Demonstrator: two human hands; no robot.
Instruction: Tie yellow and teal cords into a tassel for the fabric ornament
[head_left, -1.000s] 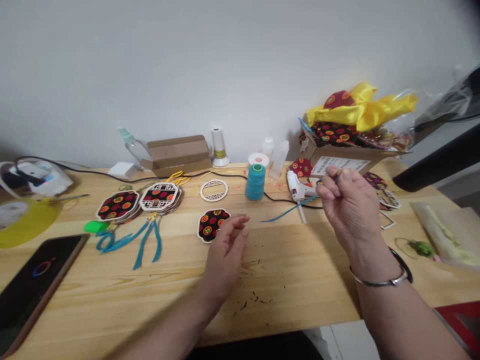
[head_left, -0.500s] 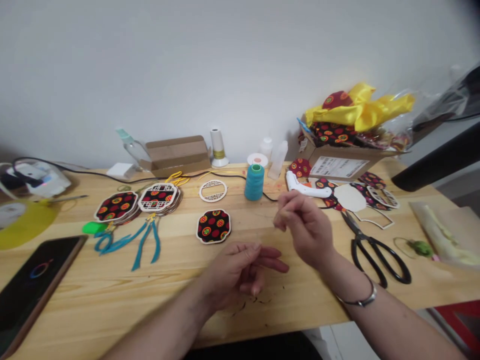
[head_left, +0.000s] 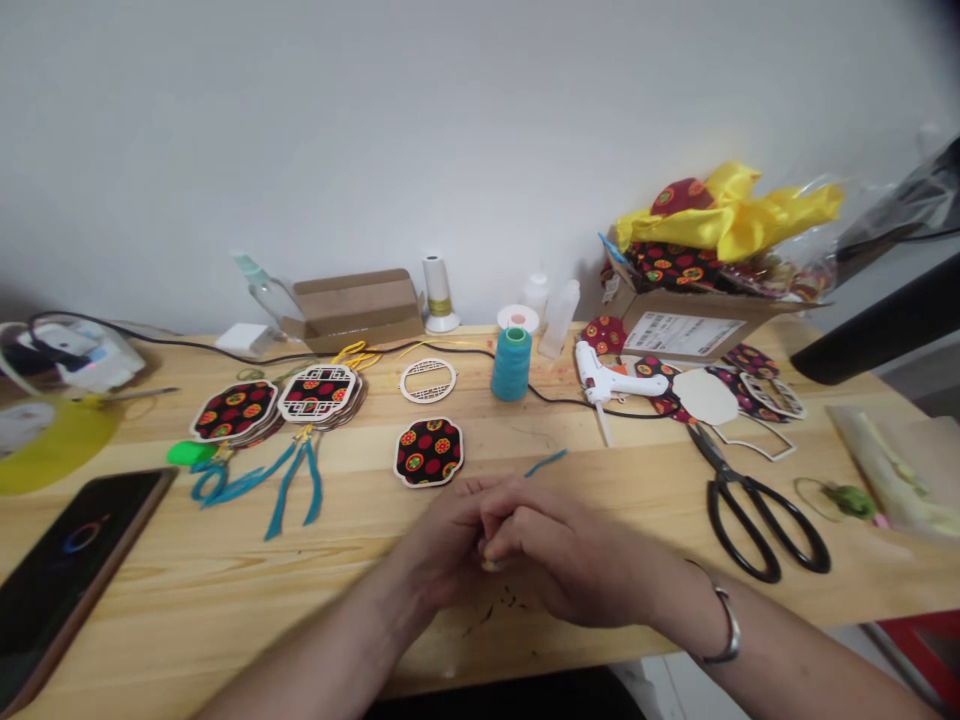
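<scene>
My left hand (head_left: 442, 545) and my right hand (head_left: 540, 540) are together low over the front of the table. The right fingers are curled, pinching over the left fingers, which are bent and partly hidden behind them. A thin bundle of blue thread (head_left: 546, 463) pokes out past the hands at the far side; its held part is hidden. Just beyond the left hand lies a fabric-covered scalloped plaque (head_left: 429, 453), black with red and orange flowers. Behind it is a pale openwork oval frame (head_left: 427, 382). A cone of blue thread (head_left: 511, 365) stands upright.
Black-handled scissors (head_left: 739, 490) and a white glue gun (head_left: 611, 380) lie at right, before a cardboard box (head_left: 679, 330) of fabric. Stacked plaques (head_left: 319, 393) with blue tassels (head_left: 277, 490) sit left, near a phone (head_left: 82, 560). A black cable (head_left: 300, 357) runs along the back.
My right hand has come left and down from beside the glue gun with the blue thread, meeting my left hand. The left hand has drawn back from the plaque, uncovering it; scissors are now uncovered.
</scene>
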